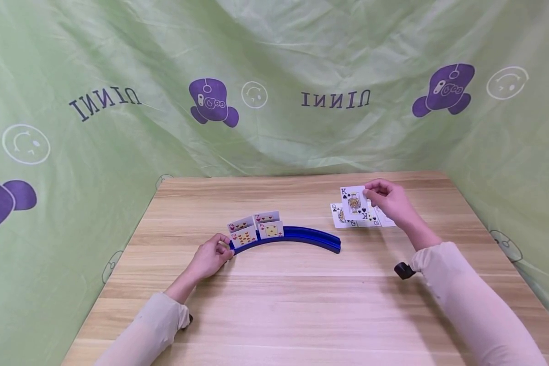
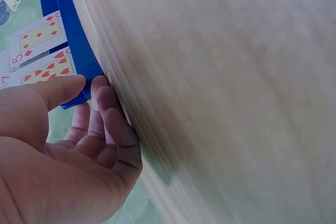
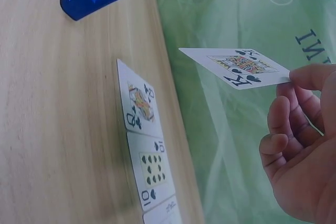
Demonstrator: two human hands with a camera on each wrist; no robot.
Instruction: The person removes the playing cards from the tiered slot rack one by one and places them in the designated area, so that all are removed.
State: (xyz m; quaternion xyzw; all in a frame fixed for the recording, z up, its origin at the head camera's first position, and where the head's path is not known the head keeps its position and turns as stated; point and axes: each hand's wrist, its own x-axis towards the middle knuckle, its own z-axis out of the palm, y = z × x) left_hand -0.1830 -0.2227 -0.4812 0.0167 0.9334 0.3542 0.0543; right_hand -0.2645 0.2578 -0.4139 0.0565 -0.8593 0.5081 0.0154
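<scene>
My left hand [image 1: 210,256] pinches the left end of a curved blue card holder [image 1: 312,235] between thumb and fingers. Red-suit cards stand in its left half: a nine of hearts [image 1: 244,239] and a five of diamonds [image 1: 272,230] in front, with an eight [image 1: 240,224] and a seven [image 1: 266,217] partly hidden behind. Off to the right, my right hand [image 1: 390,201] holds up a king of spades [image 1: 353,199] by one edge, between thumb and fingertips. Under it lie a face-up queen [image 3: 140,103] and a ten of spades [image 3: 152,170].
Another card [image 1: 384,217] lies in the same row, half covered by the right hand. The wooden table [image 1: 274,315] runs back to a green printed curtain [image 1: 274,142], which also hangs along both sides.
</scene>
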